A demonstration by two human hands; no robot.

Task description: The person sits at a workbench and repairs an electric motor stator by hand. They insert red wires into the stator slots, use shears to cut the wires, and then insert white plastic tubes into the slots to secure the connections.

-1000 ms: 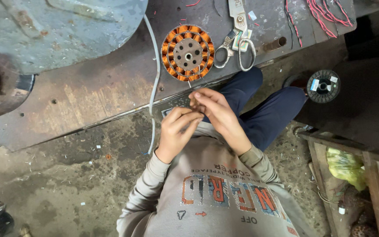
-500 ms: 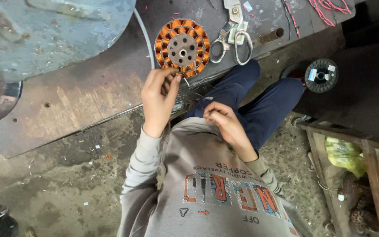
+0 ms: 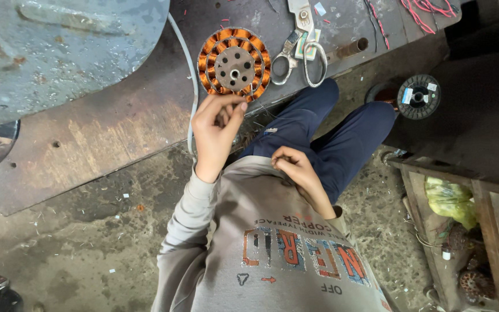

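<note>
A round stator [image 3: 234, 64] with orange copper windings and a grey hub full of holes lies near the front edge of the dark metal workbench [image 3: 88, 133]. My left hand [image 3: 216, 132] reaches up to the stator's near rim, thumb and fingers pinched on a thin wire there. My right hand [image 3: 293, 166] rests low over my lap, against my grey sweatshirt [image 3: 284, 248]. Its fingers are curled closed, and anything in them is too small to see. A fine wire strand [image 3: 270, 112] trails from the stator toward my knees.
Scissors [image 3: 304, 49] lie right of the stator, with a small rusty tube [image 3: 353, 46] and red wires [image 3: 428, 8] beyond. A large grey-blue metal casing [image 3: 59, 52] fills the bench's left. A wire spool [image 3: 418, 96] sits at right, above a wooden crate [image 3: 469, 214].
My hands were together in front of my chest. My left hand has since risen to the stator's rim, and my right hand has dropped toward my lap.
</note>
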